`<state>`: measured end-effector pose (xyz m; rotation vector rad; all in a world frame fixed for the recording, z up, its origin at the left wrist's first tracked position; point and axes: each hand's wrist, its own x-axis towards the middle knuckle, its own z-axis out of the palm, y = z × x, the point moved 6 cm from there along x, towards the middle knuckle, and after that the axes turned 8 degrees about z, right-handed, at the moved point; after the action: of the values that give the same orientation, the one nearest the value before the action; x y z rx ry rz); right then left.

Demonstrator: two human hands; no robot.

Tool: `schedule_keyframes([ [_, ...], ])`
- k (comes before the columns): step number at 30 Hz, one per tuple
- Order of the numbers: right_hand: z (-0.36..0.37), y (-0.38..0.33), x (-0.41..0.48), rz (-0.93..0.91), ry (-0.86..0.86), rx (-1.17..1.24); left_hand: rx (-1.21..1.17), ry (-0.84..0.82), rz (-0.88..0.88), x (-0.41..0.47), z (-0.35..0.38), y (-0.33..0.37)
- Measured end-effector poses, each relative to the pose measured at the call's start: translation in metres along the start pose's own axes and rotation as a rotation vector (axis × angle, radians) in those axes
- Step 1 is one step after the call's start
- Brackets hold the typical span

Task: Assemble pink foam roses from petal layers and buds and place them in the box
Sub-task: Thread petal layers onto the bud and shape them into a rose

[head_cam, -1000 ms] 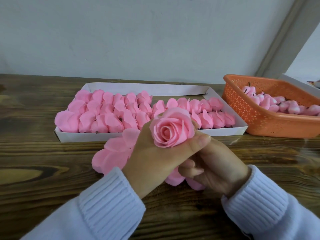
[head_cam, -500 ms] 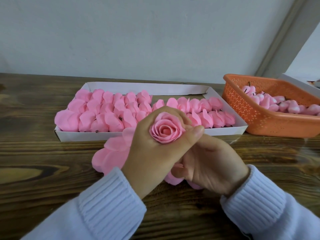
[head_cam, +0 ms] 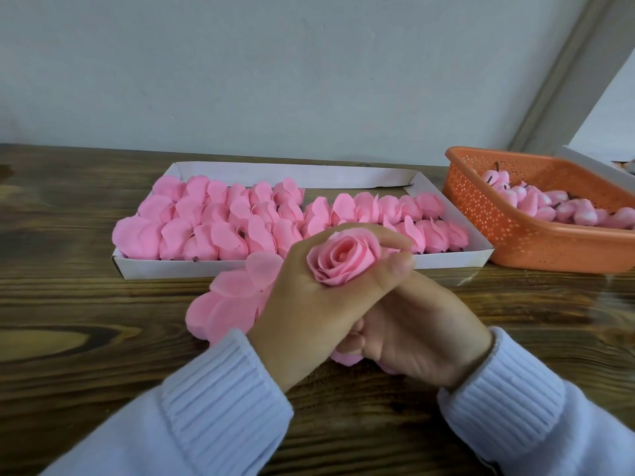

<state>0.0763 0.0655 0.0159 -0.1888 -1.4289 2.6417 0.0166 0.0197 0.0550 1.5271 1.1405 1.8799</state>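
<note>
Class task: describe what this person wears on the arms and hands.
Both arms wear pale lavender-white knit; the left sleeve and right sleeve end in ribbed cuffs at the wrists. The left hand and right hand are bare: no gloves or rings visible.

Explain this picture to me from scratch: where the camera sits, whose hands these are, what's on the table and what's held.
There is no machine. One camera, worn on a person's head, looks down at their bare hands. The left hand grips a pink foam rose between thumb and fingers; the right hand curls beneath it, its grasp hidden. On the brown wooden table lie loose pink petal layers, a white cardboard box holding rows of pink roses, and an orange perforated plastic basket of pink buds.
</note>
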Motion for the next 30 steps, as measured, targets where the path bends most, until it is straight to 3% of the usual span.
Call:
schedule_keyframes([
  [3,0.0014,-0.0013,-0.0022,-0.009,-0.074,0.037,-0.018,0.054,0.023,0.0011,-0.0033,0.0018],
  [8,-0.0011,0.0009,-0.0005,0.022,-0.041,-0.007,-0.029,-0.043,-0.016,-0.0005,0.0019,0.0005],
  [11,0.0009,-0.0003,-0.0004,-0.005,-0.063,-0.04,-0.081,-0.021,0.048,0.0019,0.0002,-0.0005],
  [16,-0.0031,-0.0005,-0.0016,-0.025,-0.063,0.044,-0.075,-0.01,0.003,0.0013,-0.0031,-0.005],
  [20,0.0008,0.0001,0.0012,-0.015,-0.035,-0.073,-0.035,-0.073,0.02,0.0016,0.0018,0.0005],
  [25,0.0002,-0.0007,-0.0019,-0.032,-0.094,0.086,-0.102,-0.034,0.006,0.0045,-0.0045,-0.0037],
  [30,-0.0017,0.0036,-0.0002,0.037,-0.027,-0.047,-0.074,-0.082,0.008,0.0037,0.0009,-0.0045],
])
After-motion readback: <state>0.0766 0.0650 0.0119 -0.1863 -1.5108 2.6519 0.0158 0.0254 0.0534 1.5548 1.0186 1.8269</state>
